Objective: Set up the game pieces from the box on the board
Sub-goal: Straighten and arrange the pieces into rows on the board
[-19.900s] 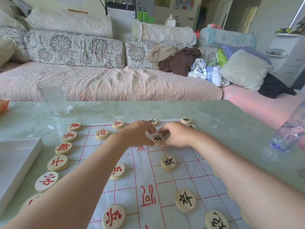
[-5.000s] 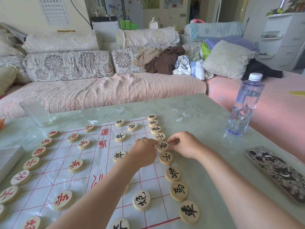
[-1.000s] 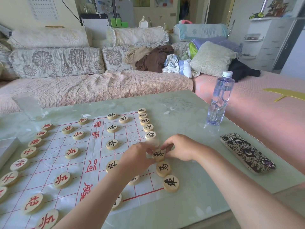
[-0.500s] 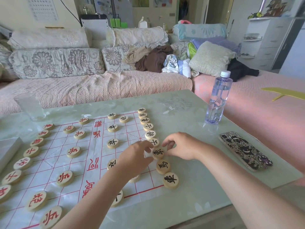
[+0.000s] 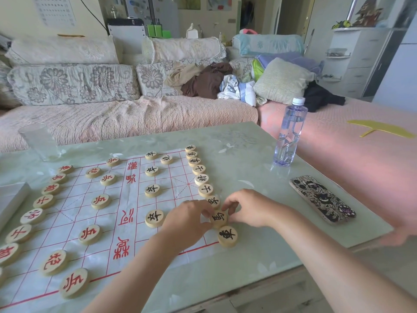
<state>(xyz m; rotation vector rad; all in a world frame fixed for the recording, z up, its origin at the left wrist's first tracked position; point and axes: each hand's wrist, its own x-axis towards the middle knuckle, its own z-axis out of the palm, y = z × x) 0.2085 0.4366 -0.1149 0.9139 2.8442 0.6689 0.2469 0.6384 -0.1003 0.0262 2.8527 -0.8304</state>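
Note:
A white paper board [image 5: 67, 214] with red lines lies on the table. Round wooden pieces stand on it: red-lettered ones [image 5: 32, 216] down its left edge, black-lettered ones [image 5: 201, 179] down its right edge, several more in between. My left hand [image 5: 187, 220] and my right hand [image 5: 248, 208] meet at a black horse piece [image 5: 218, 219] near the close end of the right row. Fingertips of both hands pinch its rim from either side. A black chariot piece [image 5: 228, 236] sits just below it. The white box [image 5: 10, 197] shows at the far left.
A patterned phone [image 5: 322, 198] lies right of my hands. A water bottle [image 5: 290, 134] stands at the table's back right, a frosted glass [image 5: 39, 141] at the back left. The table's near-right edge [image 5: 282, 265] is close to the chariot piece. A sofa runs behind.
Both hands have shifted one piece closer to me along the black row, from the elephant piece to the horse piece. The camera view has barely moved.

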